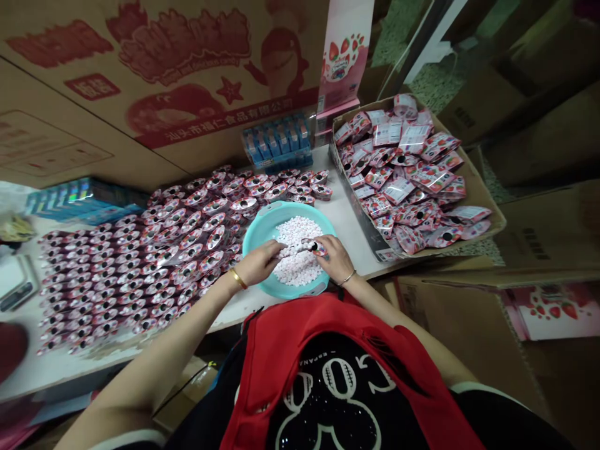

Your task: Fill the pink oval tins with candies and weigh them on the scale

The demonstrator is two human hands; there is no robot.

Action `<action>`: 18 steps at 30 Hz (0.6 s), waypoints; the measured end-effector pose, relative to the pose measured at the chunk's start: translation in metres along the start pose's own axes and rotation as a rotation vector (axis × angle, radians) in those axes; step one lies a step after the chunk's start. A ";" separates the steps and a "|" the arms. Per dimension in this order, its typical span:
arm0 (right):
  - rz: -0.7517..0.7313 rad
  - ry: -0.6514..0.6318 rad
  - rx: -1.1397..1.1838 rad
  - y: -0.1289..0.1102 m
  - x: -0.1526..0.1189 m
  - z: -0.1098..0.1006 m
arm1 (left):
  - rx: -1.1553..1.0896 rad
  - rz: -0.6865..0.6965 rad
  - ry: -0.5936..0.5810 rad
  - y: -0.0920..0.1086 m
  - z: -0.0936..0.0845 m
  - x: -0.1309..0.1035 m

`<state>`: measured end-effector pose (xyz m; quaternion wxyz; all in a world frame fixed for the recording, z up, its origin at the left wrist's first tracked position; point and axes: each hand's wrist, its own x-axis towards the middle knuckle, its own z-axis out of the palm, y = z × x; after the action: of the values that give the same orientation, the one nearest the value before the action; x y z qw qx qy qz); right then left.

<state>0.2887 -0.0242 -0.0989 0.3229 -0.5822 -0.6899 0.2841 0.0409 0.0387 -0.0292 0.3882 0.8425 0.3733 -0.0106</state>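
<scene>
A turquoise basin (250, 234) stands at the table's front edge, holding a heap of small white and pale pink candies (300, 272). Over the heap, the fingers of my right hand (336, 257) are wrapped round a small printed candy pouch (319, 248), its mouth facing left. My left hand (262, 262), with a gold bangle at the wrist, reaches in over the basin's left side. Its fingers are closed, and candies show at the fingertips; a scoop or other tool there cannot be made out.
Left of the basin, many filled-looking pouches (171, 240) stand in tight rows. A cardboard tray (485, 181) of loose pouches is on the right. Blue display boxes (276, 140) stand behind, against large cartons (187, 81). A scale (19, 281) sits far left.
</scene>
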 end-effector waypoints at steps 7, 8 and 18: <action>-0.021 -0.050 -0.011 -0.007 0.000 0.015 | 0.398 -0.208 -0.115 0.048 -0.013 0.015; -0.021 -0.050 -0.002 -0.006 -0.001 0.016 | 0.433 -0.208 -0.108 0.057 -0.014 0.016; 0.006 0.148 0.143 0.005 -0.009 0.012 | 0.478 -0.205 0.064 0.021 -0.009 0.020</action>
<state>0.2840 -0.0325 -0.1115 0.4129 -0.5791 -0.6404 0.2899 0.0666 0.0480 -0.0154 0.1629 0.8681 0.4556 -0.1114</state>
